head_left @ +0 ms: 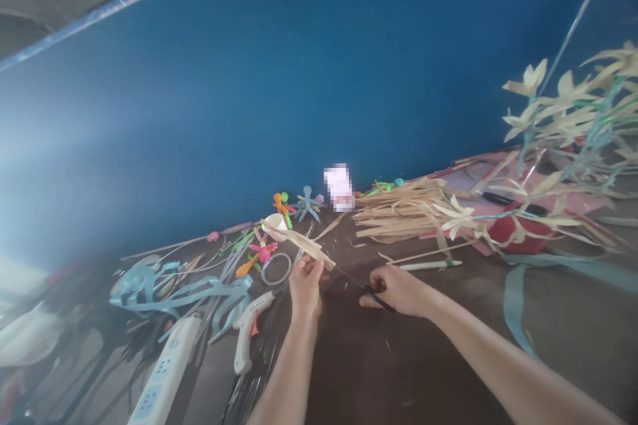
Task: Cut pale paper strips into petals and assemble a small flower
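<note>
Pinched in my left hand (308, 284) is a strip of dried husk (294, 239), pale tan, which runs up and to the left from my fingertips, its far end passing over a white cup (276, 226). My right hand (393, 289) is closed around dark scissors (376, 297). The thin blades point left, with their tips close to the husk end by my left fingers. A thick pile of similar husk strips (403, 209) lies beyond my right hand.
A white glue gun (245, 332), a power strip (167, 372) and blue ribbon (149, 289) are on the left. Small colourful figures (306, 202) stand near the blue wall. Husk flowers (568, 99), a white-green pen (431, 265) and more ribbon (513, 309) are on the right.
</note>
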Motion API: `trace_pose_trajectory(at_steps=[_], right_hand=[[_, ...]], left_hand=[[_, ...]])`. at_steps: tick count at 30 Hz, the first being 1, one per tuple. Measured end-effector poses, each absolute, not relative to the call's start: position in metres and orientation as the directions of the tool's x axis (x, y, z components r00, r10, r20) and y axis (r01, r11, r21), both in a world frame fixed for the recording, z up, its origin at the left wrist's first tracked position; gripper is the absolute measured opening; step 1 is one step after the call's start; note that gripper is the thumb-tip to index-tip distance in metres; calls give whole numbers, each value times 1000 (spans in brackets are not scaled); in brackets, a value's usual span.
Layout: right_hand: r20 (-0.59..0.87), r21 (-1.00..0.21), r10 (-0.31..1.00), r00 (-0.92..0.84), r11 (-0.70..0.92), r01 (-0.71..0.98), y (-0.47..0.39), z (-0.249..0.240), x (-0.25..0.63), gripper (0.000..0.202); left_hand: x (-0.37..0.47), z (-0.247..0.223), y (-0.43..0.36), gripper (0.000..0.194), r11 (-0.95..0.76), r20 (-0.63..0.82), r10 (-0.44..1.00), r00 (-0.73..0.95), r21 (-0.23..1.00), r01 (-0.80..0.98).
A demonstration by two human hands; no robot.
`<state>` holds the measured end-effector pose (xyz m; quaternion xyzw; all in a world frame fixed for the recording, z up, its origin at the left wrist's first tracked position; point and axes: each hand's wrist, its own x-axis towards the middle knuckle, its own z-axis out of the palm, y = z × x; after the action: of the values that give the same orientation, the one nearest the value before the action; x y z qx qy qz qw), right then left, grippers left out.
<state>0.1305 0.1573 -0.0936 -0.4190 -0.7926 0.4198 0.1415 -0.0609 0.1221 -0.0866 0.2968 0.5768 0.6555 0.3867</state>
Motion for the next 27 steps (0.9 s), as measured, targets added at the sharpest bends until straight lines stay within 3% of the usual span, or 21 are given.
trace_pose_trajectory(at_steps=[8, 16, 27], right_hand=[[-166, -835, 754, -636, 235, 497, 158, -94, 133, 41], [-166, -862, 761, -627, 196, 466, 158, -92, 132, 39], [-187, -856, 748, -637, 194, 479, 157, -90, 131, 42]], left_hand=[[-61, -84, 121, 30, -41, -30, 865, -501, 991, -131], [-61, -87, 118, 30, 22, -78, 935, -347, 986, -162], [-61, -87, 117, 19, 13, -72, 945, -318, 983, -183]])
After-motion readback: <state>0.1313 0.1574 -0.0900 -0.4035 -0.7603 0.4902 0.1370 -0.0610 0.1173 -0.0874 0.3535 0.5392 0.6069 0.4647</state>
